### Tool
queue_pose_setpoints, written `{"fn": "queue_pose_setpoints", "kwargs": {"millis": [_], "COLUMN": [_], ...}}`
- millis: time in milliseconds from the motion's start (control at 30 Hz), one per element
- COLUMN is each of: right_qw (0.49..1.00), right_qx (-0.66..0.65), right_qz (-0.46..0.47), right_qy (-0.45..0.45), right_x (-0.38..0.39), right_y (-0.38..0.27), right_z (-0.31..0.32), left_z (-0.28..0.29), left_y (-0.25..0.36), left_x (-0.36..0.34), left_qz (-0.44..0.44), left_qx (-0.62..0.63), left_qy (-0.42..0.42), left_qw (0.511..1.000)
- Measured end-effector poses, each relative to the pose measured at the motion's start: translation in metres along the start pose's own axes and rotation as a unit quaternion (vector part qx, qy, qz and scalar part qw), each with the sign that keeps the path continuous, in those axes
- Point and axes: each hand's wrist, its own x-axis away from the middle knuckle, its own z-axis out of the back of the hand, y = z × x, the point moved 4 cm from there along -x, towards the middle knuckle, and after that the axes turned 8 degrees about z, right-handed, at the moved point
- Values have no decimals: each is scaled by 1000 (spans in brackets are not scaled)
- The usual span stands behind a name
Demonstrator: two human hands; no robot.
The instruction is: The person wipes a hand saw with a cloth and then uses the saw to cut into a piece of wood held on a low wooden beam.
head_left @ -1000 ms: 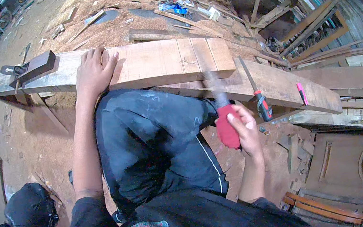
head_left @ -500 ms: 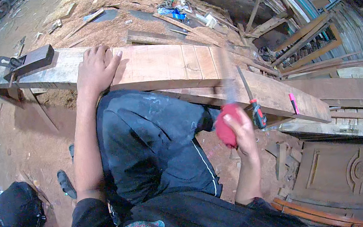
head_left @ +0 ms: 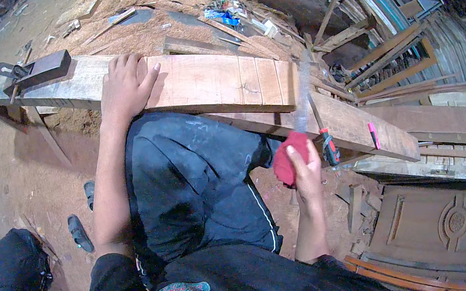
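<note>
A thick wooden beam [head_left: 197, 83] lies across a lower bench beam [head_left: 360, 123], with pencil-like lines across it near its right end. My left hand [head_left: 126, 86] is flat on top of the beam, fingers stretched and thumb apart. My bent knee touches the beam's near side. My right hand [head_left: 303, 164] is wrapped round the red handle of a handsaw [head_left: 301, 99]. Its slim blade points away from me, upright beside the beam's right end; whether it touches the wood I cannot tell.
On the bench's left end sits a hand plane [head_left: 43, 74]. A tool with a red and black handle [head_left: 329, 147] and a pink marker [head_left: 374, 136] lie on the right. Shavings [head_left: 145, 36] cover the far ground. A carved door panel [head_left: 446, 223] and a black cap [head_left: 18, 270] lie nearer.
The saw, blurred by motion before, shows more sharply now. My right hand has come slightly toward me and left. My left hand stays on the beam, and the whole view has shifted a little.
</note>
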Motion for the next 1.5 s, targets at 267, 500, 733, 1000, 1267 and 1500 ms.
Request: {"fn": "queue_pose_setpoints", "kwargs": {"millis": [267,500,733,1000,1267,1500], "right_qw": [995,985,940,934,951,964], "right_qx": [82,131,264,285,238,155], "right_qz": [35,90,192,202,183,208], "right_qy": [-50,-62,-97,-78,-70,53], "right_x": [11,9,21,23,27,-4], "right_y": [3,-25,-63,-66,-52,-50], "right_z": [-5,-19,-53,-64,-65,-36], "left_z": [-5,-5,-8,-8,-8,-8], "left_y": [-7,-4,-1,-3,-4,-75], "left_x": [0,-9,-8,-8,-14,-39], "left_qz": [0,15,24,24,25,60], "left_qx": [-8,-30,-52,-58,-66,178], "left_qy": [0,-53,-37,-68,-126,-81], "left_qw": [1000,998,998,996,990,979]}}
